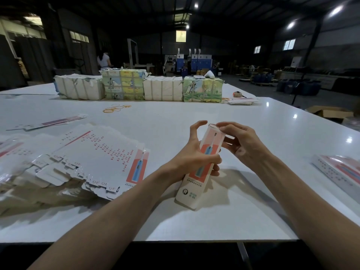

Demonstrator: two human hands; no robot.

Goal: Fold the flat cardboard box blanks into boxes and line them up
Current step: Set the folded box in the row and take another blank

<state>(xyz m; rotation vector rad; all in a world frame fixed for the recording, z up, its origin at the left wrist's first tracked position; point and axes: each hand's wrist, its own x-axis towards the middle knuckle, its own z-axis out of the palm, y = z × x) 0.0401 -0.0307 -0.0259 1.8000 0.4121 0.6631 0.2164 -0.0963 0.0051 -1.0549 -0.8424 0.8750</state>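
A tall narrow white box with a red panel and a blue toothbrush picture stands tilted above the white table. My left hand grips its middle, with thumb and forefinger spread near the top. My right hand pinches the box's top flap with curled fingers. A fanned stack of flat box blanks lies to the left. Folded boxes lie at the right edge.
Wrapped bundles of printed cartons line the far side of the table. Loose rubber bands lie in front of them. A few more blanks lie at the far left. A person stands in the background.
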